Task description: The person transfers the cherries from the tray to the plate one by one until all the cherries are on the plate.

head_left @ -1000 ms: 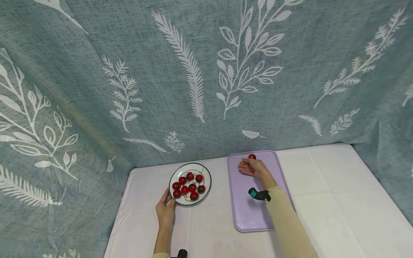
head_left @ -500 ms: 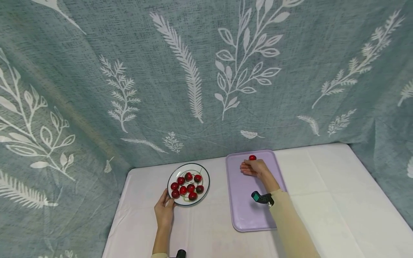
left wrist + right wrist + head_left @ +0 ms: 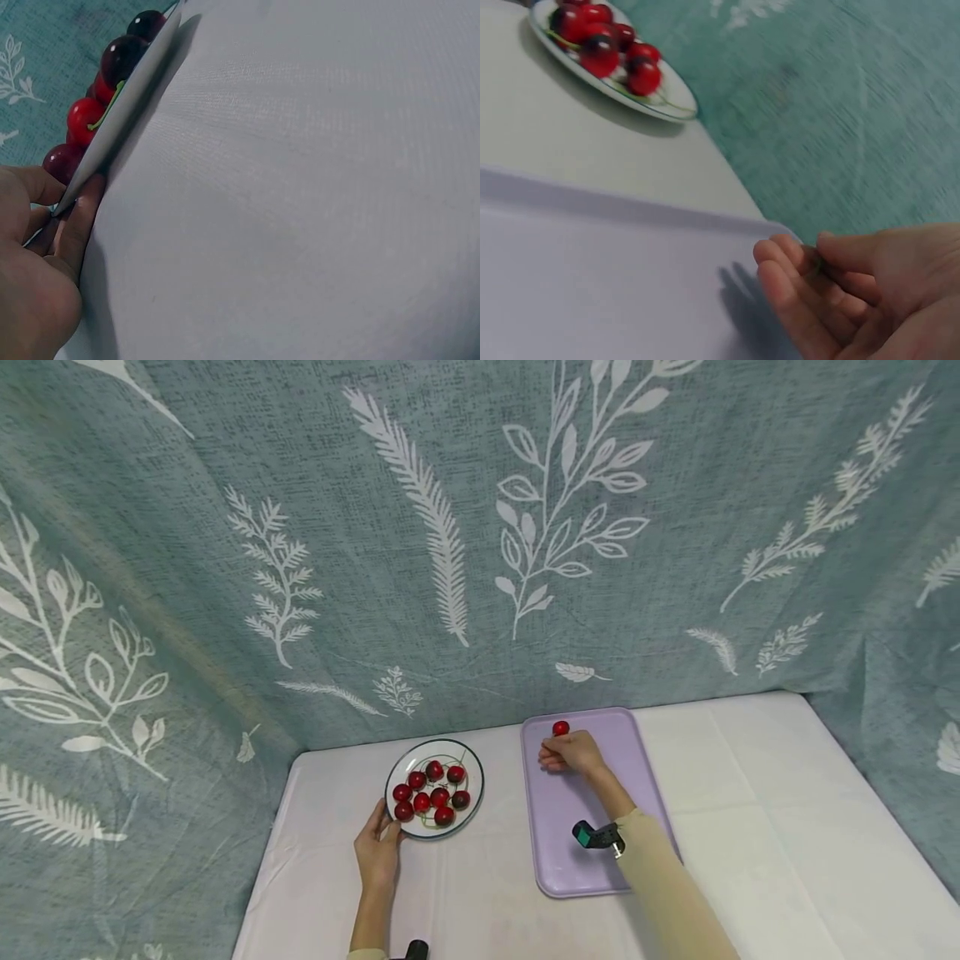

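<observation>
My left hand (image 3: 377, 858) grips the near left rim of a white plate (image 3: 467, 811) with a dark edge, thumb above and fingers beneath. In the left wrist view the plate (image 3: 127, 112) tilts across the picture, and the fingers (image 3: 84, 217) reach under its rim. Several dark red cherries (image 3: 438, 797) with green stems lie on it. Over the far part of a lilac tray (image 3: 570, 860), my right hand (image 3: 573, 752) pinches a green stem (image 3: 817, 264) between thumb and forefinger. A red cherry (image 3: 561, 727) shows just beyond that hand; in the right wrist view it is hidden.
A white cloth (image 3: 750, 810) covers the table, with a strip of it between plate and tray. Behind and at the left hangs a blue-green curtain (image 3: 337, 568) with white leaf prints. Each wrist wears a small black camera (image 3: 597, 837).
My right hand has shifted left over the tray, and the cherry beyond it has moved left along with it. The left hand keeps its grip on the plate.
</observation>
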`<action>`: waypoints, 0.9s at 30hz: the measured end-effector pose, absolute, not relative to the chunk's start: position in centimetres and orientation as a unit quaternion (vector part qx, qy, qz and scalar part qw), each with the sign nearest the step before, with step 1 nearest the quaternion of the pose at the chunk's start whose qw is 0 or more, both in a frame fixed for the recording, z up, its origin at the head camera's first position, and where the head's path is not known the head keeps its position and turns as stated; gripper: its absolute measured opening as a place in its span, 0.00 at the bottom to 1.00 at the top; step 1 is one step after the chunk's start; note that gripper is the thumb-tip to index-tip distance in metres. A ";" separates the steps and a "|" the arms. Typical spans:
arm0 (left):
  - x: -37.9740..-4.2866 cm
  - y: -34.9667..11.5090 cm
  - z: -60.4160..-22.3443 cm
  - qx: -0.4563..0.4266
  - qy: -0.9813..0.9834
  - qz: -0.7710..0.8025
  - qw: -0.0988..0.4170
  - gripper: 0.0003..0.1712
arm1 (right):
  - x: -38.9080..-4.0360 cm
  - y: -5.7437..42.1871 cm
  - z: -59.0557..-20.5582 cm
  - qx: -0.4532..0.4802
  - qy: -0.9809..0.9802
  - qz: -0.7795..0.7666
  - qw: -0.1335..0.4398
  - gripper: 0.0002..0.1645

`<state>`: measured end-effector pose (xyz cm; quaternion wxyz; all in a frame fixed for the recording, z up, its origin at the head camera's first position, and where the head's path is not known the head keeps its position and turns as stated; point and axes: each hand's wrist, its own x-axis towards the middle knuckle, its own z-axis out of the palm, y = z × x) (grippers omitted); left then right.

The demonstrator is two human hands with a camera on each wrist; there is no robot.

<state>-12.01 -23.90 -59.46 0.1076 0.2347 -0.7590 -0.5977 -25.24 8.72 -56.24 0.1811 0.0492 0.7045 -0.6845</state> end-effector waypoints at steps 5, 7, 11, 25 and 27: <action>-12.0 -24.0 -59.3 0.238 -0.752 -0.606 0.107 0.32 | -24.3 6.8 -56.2 0.025 0.751 -0.638 0.168 0.14; -12.0 -23.9 -59.3 0.238 -0.752 -0.605 0.107 0.32 | -24.0 6.2 -56.1 0.018 0.774 -0.613 0.157 0.13; -11.9 -23.9 -59.3 0.237 -0.755 -0.601 0.111 0.31 | -23.5 5.3 -55.6 -0.014 0.837 -0.536 0.112 0.13; -12.1 -23.9 -59.4 0.239 -0.750 -0.607 0.109 0.32 | -23.7 2.4 -54.7 -0.079 0.874 -0.477 0.053 0.14; -12.1 -24.0 -59.5 0.239 -0.749 -0.608 0.107 0.32 | -23.7 1.9 -54.7 -0.098 0.866 -0.488 0.052 0.13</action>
